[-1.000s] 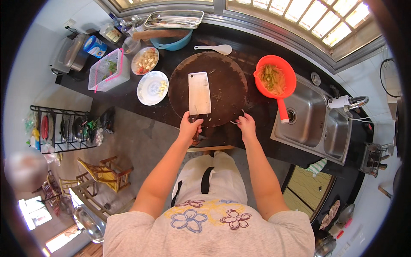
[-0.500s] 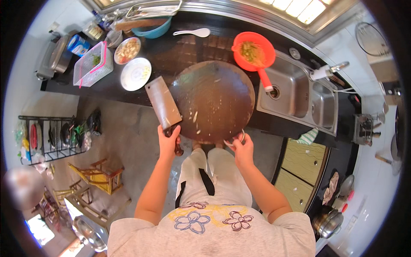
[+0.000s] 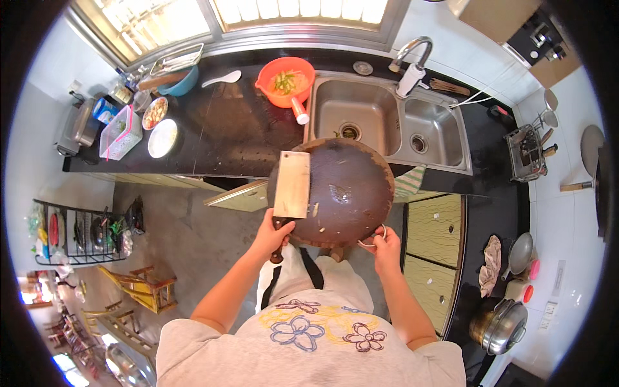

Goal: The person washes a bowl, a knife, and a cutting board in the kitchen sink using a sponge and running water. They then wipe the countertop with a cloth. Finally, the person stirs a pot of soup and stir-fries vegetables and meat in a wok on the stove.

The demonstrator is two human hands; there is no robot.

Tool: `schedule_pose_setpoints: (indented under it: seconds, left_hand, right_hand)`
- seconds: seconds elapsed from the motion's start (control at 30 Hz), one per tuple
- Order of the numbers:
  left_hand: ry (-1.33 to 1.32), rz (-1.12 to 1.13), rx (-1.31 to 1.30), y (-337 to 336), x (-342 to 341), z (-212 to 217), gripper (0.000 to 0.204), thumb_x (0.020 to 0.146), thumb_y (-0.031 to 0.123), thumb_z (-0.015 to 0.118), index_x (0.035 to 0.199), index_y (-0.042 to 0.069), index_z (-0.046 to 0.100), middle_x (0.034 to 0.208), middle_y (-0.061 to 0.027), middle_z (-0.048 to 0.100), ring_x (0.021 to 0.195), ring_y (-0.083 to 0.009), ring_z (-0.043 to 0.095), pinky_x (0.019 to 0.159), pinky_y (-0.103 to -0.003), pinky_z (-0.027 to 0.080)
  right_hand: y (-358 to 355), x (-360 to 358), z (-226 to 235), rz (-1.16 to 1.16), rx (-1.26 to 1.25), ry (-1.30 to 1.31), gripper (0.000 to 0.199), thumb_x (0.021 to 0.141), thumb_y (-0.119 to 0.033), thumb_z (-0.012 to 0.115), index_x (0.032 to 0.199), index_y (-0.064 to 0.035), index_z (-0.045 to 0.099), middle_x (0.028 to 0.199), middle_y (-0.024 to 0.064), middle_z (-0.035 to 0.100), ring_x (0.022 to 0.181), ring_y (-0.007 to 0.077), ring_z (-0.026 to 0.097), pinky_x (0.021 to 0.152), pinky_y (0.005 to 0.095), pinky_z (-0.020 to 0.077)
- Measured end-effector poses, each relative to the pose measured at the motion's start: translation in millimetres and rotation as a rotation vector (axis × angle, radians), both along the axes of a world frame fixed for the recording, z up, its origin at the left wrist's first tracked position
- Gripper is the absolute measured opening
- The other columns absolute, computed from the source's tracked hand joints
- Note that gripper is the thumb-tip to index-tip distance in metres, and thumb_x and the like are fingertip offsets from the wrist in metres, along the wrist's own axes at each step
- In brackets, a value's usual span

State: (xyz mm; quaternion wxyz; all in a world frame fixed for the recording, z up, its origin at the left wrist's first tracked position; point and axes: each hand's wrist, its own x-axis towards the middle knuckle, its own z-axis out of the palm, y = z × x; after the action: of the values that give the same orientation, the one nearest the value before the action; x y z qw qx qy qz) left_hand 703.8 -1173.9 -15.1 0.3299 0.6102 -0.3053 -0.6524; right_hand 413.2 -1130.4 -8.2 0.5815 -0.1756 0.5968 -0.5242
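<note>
My left hand (image 3: 272, 233) is closed around the dark handle of a cleaver (image 3: 293, 184). The cleaver's broad blade overlaps the left part of a large round wooden chopping board (image 3: 348, 213), dark and wet-looking with a few pale scraps on it. At the board's near right edge, my right hand (image 3: 388, 250) grips a thin metal ring handle (image 3: 372, 244). Together they carry the board off the counter, its far edge overlapping the front of the steel sink (image 3: 325, 132). Whether my left fingers also bear on the board is hidden.
An orange-red handled bowl (image 3: 307, 69) with shredded vegetables stands left of the sink. A white spoon (image 3: 222, 79), a white plate (image 3: 162, 138) and a plastic basket (image 3: 121, 137) sit farther left. Below the counter, a cabinet door (image 3: 242, 197) stands ajar. A striped cloth (image 3: 409, 182) hangs by the sink.
The chopping board, with the cleaver, has moved right from the counter's edge to the front of the sink. My view has turned right. Both grips stay the same.
</note>
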Motion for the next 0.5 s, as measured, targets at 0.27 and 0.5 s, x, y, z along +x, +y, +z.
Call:
schedule_pose_setpoints:
  seconds: [0.27, 0.5]
  left_hand:
    - [-0.089, -0.163, -0.053, -98, -91, 2, 0.043, 0.088, 0.007, 0.068, 0.123, 0.009, 0.043, 0.074, -0.0034, 0.054, 0.052, -0.0108, 0.049, 0.043, -0.028, 0.041]
    - [-0.04, -0.238, 0.037, -261, -89, -22, 0.037, 0.088, 0.002, 0.065, 0.119, 0.004, 0.044, 0.072, -0.0086, 0.055, 0.05, -0.0152, 0.053, 0.041, -0.031, 0.043]
  right_hand:
    - [-29, -84, -30, -0.119, -0.003, -0.078, 0.01, 0.083, 0.006, 0.044, 0.087, -0.0022, 0.048, 0.088, 0.0086, 0.055, 0.077, 0.021, 0.064, 0.078, 0.0455, 0.0623]
    - [-138, -27, -8, -0.294, 0.009, -0.162, 0.007, 0.085, 0.005, 0.047, 0.085, -0.0023, 0.047, 0.086, 0.0068, 0.052, 0.075, 0.0203, 0.062, 0.081, 0.0452, 0.0615]
